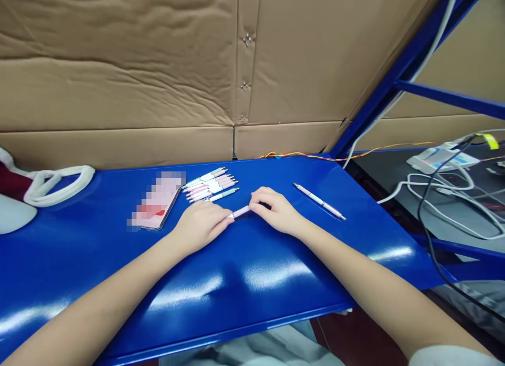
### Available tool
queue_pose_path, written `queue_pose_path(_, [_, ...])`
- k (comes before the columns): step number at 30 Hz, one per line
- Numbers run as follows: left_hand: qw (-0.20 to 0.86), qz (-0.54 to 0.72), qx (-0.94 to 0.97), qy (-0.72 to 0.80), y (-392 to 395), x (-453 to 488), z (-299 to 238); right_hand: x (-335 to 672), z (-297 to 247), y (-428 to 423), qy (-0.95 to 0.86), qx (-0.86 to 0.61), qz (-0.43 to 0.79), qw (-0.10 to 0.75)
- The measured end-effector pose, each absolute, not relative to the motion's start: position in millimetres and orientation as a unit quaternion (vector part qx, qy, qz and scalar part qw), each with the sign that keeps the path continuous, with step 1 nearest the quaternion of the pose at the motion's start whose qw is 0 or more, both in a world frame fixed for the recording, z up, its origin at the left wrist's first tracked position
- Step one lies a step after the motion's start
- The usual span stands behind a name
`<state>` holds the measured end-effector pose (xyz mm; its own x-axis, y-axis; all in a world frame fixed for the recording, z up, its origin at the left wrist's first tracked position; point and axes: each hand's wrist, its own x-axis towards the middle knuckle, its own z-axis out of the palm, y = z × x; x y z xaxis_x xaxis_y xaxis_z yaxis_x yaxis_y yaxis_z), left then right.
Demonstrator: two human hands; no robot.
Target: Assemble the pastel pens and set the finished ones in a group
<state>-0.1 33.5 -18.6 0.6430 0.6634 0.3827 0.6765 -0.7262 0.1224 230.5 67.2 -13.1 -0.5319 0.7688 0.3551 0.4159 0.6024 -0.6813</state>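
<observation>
Between my two hands a white and pale pink pen point(241, 212) is held by its ends, just over the blue tabletop point(252, 250). My left hand point(203, 224) is closed round its left end, and that end is hidden by the fingers. The fingers of my right hand point(273, 207) pinch the other end, whose tip I cannot see. Behind my left hand lies a bunch of several pens point(211, 185) in white, pink and pale green. A single white pen point(319, 201) with dark ends rests apart, right of my right hand.
A phone point(160, 203), partly blurred out, lies left of the pens. A white looped strap point(59, 184) sits at the far left. Cardboard point(158, 92) walls off the back. At right are a blue metal frame point(379, 100), white cables point(453, 197) and a black cable point(430, 229).
</observation>
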Motion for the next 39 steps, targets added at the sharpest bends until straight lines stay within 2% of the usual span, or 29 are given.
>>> queue_pose_path(5, [0.059,-0.211,-0.887,-0.407,33.1,0.8,-12.7,245.0,-5.2,81.4,-0.595,-0.467,0.452,0.473])
queue_pose_path(7, [0.095,-0.205,-0.857,-0.464,38.3,-4.1,-13.8,255.3,-3.2,90.9,-0.550,-0.509,0.440,0.495])
queue_pose_path(9, [0.119,-0.182,-0.833,-0.509,44.1,-9.6,-16.0,265.9,-2.8,99.6,-0.575,-0.555,0.363,0.479])
queue_pose_path(11, [0.128,-0.156,-0.821,-0.534,48.4,-13.5,-18.0,274.4,-3.2,105.3,-0.615,-0.593,0.295,0.427])
queue_pose_path(16, [0.126,-0.126,-0.822,-0.541,49.8,-13.3,-19.6,283.8,-0.5,106.9,-0.690,-0.682,0.111,0.216])
queue_pose_path(21, [0.119,-0.132,-0.830,-0.529,48.3,-11.3,-19.1,285.6,4.5,106.9,-0.702,-0.705,0.043,0.088])
queue_pose_path(28, [0.099,-0.140,-0.849,-0.500,49.8,-13.3,-20.7,287.4,-1.6,107.5,-0.744,-0.666,-0.033,0.040])
queue_pose_path(32, [0.090,-0.150,-0.858,-0.483,49.8,-13.5,-20.9,279.9,-1.6,102.2,-0.746,-0.656,-0.074,0.087])
queue_pose_path(35, [0.082,-0.150,-0.867,-0.468,48.6,-12.5,-20.3,265.1,-3.8,92.7,-0.796,-0.588,-0.032,0.137])
queue_pose_path(39, [0.086,-0.177,-0.873,-0.446,48.3,-11.4,-21.1,244.6,-12.7,79.0,-0.884,-0.447,0.019,0.136])
